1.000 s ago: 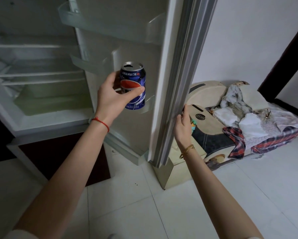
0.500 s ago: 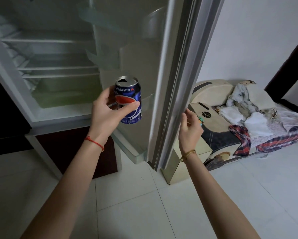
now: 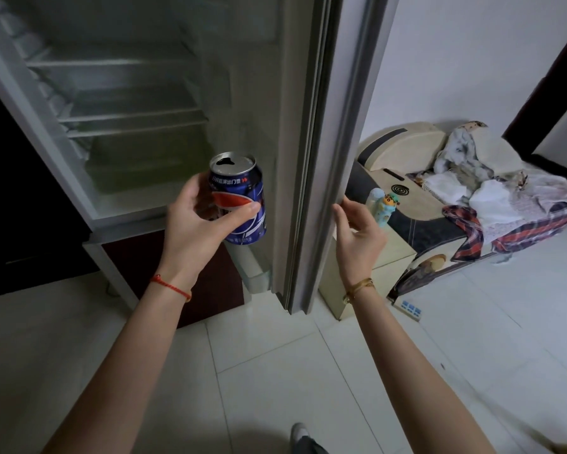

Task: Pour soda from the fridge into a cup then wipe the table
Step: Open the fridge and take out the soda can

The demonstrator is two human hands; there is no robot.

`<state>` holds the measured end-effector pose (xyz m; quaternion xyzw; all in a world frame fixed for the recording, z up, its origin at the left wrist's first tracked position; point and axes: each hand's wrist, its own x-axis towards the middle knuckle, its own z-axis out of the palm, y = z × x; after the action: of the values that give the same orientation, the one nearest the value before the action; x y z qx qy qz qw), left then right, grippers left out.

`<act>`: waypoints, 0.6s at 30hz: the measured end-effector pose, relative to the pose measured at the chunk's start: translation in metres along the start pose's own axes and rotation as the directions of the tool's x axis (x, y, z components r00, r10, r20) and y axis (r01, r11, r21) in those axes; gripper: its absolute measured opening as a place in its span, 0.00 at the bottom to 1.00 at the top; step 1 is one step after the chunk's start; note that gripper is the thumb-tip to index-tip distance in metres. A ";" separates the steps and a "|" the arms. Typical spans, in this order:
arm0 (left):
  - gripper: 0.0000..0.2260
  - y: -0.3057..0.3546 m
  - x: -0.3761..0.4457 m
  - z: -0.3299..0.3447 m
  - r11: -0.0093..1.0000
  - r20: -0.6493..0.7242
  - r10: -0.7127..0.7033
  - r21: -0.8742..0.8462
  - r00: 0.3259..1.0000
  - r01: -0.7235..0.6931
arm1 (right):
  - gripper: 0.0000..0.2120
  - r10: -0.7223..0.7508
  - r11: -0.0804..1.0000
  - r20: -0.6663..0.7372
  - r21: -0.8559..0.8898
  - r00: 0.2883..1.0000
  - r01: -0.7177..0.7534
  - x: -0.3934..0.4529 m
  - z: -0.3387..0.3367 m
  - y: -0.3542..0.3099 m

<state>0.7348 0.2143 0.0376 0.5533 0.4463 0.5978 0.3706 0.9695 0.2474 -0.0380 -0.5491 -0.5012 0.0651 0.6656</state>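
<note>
Left hand (image 3: pixel 193 231) grips opened blue aluminium soda can (image 3: pixel 239 199), upright, in front of the open white fridge (image 3: pixel 118 103). Right hand (image 3: pixel 360 234) open, fingers relaxed, thumb tip at the grey fridge door edge (image 3: pixel 328 158); contact unclear.

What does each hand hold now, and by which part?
The left hand holds the blue soda can round its side wall, thumb across the front. The right hand holds nothing; its fingertips are at the edge of the fridge door.
</note>
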 end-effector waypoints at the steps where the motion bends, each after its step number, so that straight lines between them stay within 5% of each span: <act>1: 0.26 0.000 -0.003 -0.008 1.000 0.005 -0.004 0.006 1.000 0.004 | 0.08 -0.002 1.000 0.006 0.002 1.000 0.002 -0.007 0.004 -0.006; 8: 0.31 -0.005 -0.023 -0.062 0.997 -0.016 -0.040 0.060 0.999 0.040 | 0.09 -0.070 0.998 0.086 0.015 0.994 0.069 -0.050 0.035 -0.043; 18: 0.32 -0.006 -0.048 -0.133 0.991 -0.139 -0.062 0.107 0.988 0.077 | 0.25 -0.218 0.972 0.289 -0.019 0.932 0.233 -0.087 0.095 -0.081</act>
<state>0.6077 0.1554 0.0173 0.5154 0.5224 0.5947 0.3283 0.8187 0.2238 -0.0355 -0.4903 -0.6528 0.0535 0.5749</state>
